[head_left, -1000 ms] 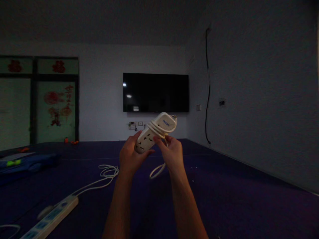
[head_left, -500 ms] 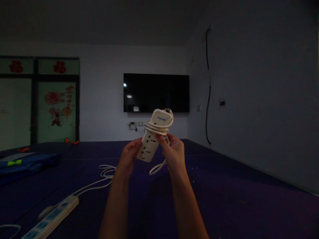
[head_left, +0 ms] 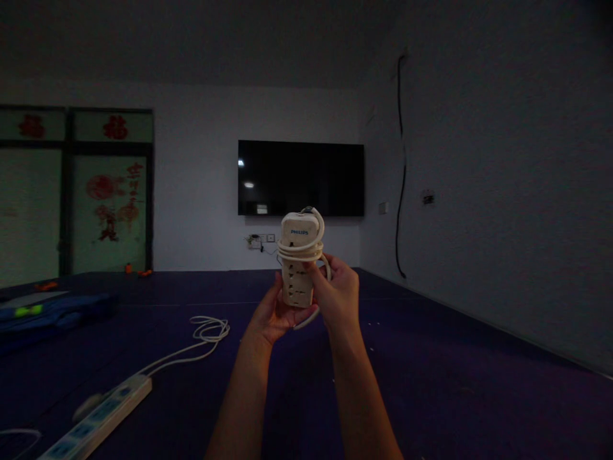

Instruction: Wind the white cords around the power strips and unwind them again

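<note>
A white power strip [head_left: 299, 280] is held nearly upright above the purple surface [head_left: 440, 377], its cord [head_left: 301, 253] wound around the middle. The left hand [head_left: 274, 314] cradles its bottom end; the right hand [head_left: 339, 291] grasps its right edge at the cord. The surface spreads right to the side wall [head_left: 507, 243]. Well apart, lower left, lies a longer socket bar [head_left: 108, 415].

Near left, the long strip [head_left: 99, 416] is cut off. The right hand [head_left: 338, 291] hides some wrapped cord [head_left: 301, 252].
</note>
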Available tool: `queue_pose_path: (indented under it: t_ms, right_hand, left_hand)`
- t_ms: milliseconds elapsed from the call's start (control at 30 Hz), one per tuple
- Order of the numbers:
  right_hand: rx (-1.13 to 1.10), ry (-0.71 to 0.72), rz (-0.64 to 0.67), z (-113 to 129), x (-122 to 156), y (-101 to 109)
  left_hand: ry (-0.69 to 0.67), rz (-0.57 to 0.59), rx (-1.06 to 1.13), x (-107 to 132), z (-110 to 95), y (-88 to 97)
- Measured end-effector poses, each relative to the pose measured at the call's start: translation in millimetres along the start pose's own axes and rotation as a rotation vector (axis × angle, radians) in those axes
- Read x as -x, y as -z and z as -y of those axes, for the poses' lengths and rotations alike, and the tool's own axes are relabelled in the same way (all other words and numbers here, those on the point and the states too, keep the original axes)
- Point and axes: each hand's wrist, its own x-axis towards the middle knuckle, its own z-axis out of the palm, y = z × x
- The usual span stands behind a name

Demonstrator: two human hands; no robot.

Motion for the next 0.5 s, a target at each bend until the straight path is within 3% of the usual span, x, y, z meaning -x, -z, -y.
queue_pose_path:
  t_ms: [167,367,433,500]
  right_hand:
    - [-0.027,0.004,-0.058,-2,0,-2]
    - [-0.141,-0.064,-0.069,-2,1,-8]
    - [-0.196,-0.097,-0.049,-3,2,-10]
    - [-0.239,-0.119,-0.017,-3,2,-12]
  left_hand:
    - [-0.012,-0.067,0.184,-5,5,-12.0]
    - [-0.203,-0.331,0.381,-2,-2,-36.0]
    - [-0.211,-0.347,0.413,1,-5,-40.8]
    - [-0.185,-0.293,0.387,4,-7,-43.4]
